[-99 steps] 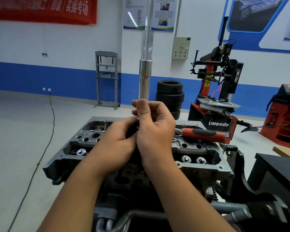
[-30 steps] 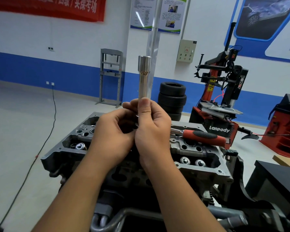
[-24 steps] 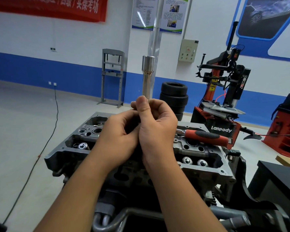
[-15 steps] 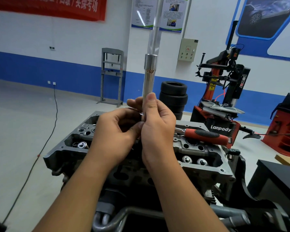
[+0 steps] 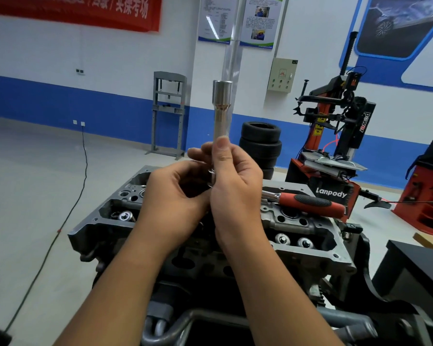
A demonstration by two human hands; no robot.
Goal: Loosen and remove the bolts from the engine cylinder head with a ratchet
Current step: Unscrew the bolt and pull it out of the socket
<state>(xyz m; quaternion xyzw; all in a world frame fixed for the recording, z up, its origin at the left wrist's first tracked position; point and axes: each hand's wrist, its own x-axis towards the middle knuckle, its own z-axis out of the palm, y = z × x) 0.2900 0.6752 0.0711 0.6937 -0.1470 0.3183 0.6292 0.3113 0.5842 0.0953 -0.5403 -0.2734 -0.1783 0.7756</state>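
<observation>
The grey engine cylinder head [image 5: 310, 248] lies in front of me, partly hidden behind my forearms. Above it, my right hand [image 5: 235, 193] grips a long chrome socket bar [image 5: 221, 108] that stands upright with its wide hollow end on top, my thumb lying along the shaft. My left hand [image 5: 175, 203] curls in against the bar's lower end, and its fingertips pinch a small ringed metal part [image 5: 212, 171], perhaps a bolt, mostly hidden. The red-handled ratchet [image 5: 308, 203] lies flat on the head to the right of my hands.
A tyre changer [image 5: 335, 136] and stacked tyres [image 5: 260, 143] stand behind the engine. A red machine [image 5: 430, 191] and a dark bench [image 5: 415, 270] are at the right. A black cable [image 5: 83, 176] runs over the floor at the left. A grey press frame [image 5: 169, 111] stands by the wall.
Both hands have stayed together on the bar's lower end. My left fingers have shifted slightly, so a metal ring now shows. My right thumb has slid up along the shaft.
</observation>
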